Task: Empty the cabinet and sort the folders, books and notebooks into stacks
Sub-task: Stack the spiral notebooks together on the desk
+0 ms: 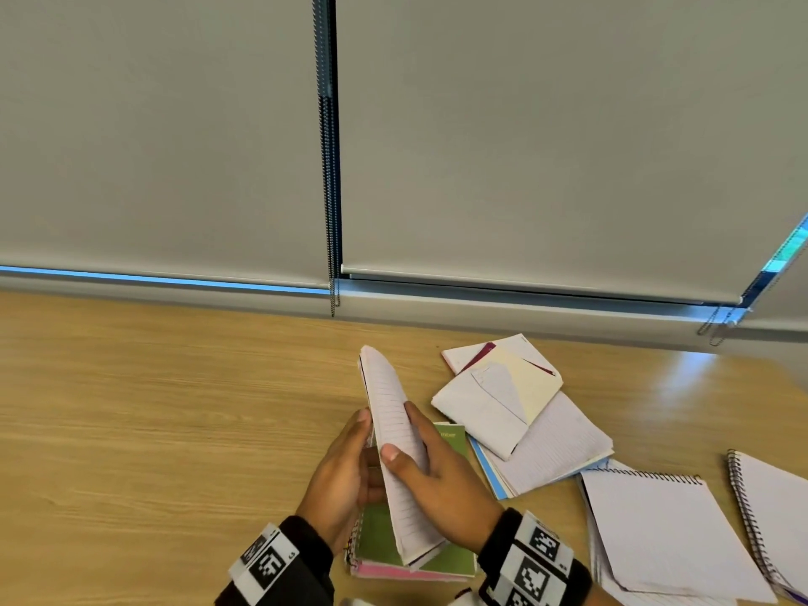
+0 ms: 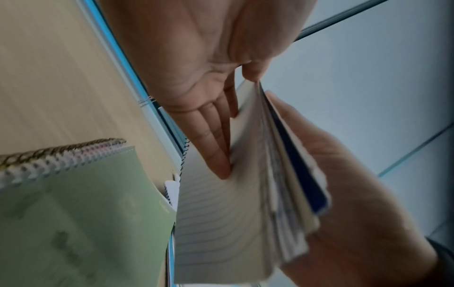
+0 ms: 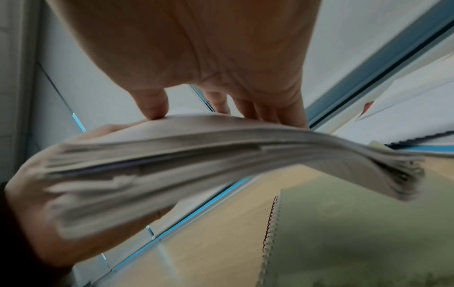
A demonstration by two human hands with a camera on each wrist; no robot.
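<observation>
A lined notebook [image 1: 393,435] with a dark blue cover stands on edge, tilted, between both hands. My left hand [image 1: 347,468] grips its left side; in the left wrist view its fingers [image 2: 216,143] lie flat on a lined page [image 2: 221,223] and the thumb pinches the top edge. My right hand [image 1: 422,452] grips the right side, thumb on the front page. Seen from the right wrist, the bent notebook pages [image 3: 221,155] fan out under the right fingers [image 3: 270,114]. Beneath lies a green spiral notebook [image 1: 380,540] on a pink one [image 1: 393,574].
On the wooden table [image 1: 153,408], a loose pile of lined pads and folded booklets [image 1: 524,413] lies to the right. Two open spiral pads [image 1: 656,531] [image 1: 778,509] sit further right. Grey roller blinds [image 1: 546,146] with a bead chain [image 1: 333,212] back the table.
</observation>
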